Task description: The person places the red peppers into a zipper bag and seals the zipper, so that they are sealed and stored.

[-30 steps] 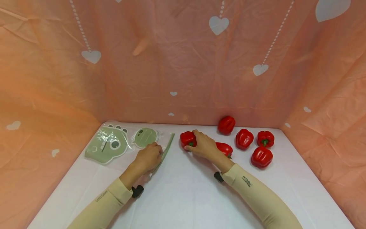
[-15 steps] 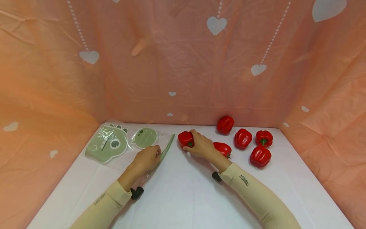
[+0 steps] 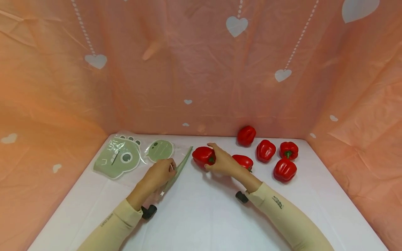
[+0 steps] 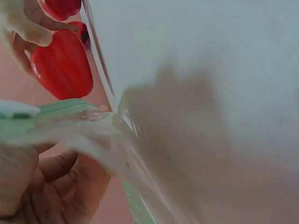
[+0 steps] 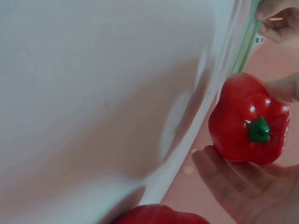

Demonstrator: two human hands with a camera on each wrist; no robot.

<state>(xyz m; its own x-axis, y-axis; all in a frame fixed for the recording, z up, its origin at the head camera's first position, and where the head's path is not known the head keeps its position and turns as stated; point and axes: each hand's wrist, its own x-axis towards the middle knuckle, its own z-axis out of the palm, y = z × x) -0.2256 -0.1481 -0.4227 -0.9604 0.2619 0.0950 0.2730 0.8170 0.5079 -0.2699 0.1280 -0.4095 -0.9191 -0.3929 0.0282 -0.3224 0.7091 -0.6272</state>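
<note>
A clear zip bag [image 3: 120,162] with green dinosaur prints lies at the left of the table. My left hand [image 3: 159,173] pinches its green zip edge, which stands raised off the table. In the left wrist view, that hand's curled fingers [image 4: 70,182] show beneath the bag's green strip [image 4: 65,107]. My right hand [image 3: 223,162] holds a red bell pepper [image 3: 201,156] just right of the bag's edge. Thumb and fingers lie on opposite sides of this pepper [image 5: 233,121] in the right wrist view, its green stem facing the camera.
Another red pepper [image 3: 243,161] lies right behind my right wrist, partly hidden. Several more peppers [image 3: 265,151] are spread over the right side of the white table [image 3: 201,216]. An orange cloth with white hearts [image 3: 176,87] rises along the back and sides.
The held pepper has tilted in my right hand and moved slightly left, closer to the bag. My left hand keeps its grip on the zip edge, with little movement.
</note>
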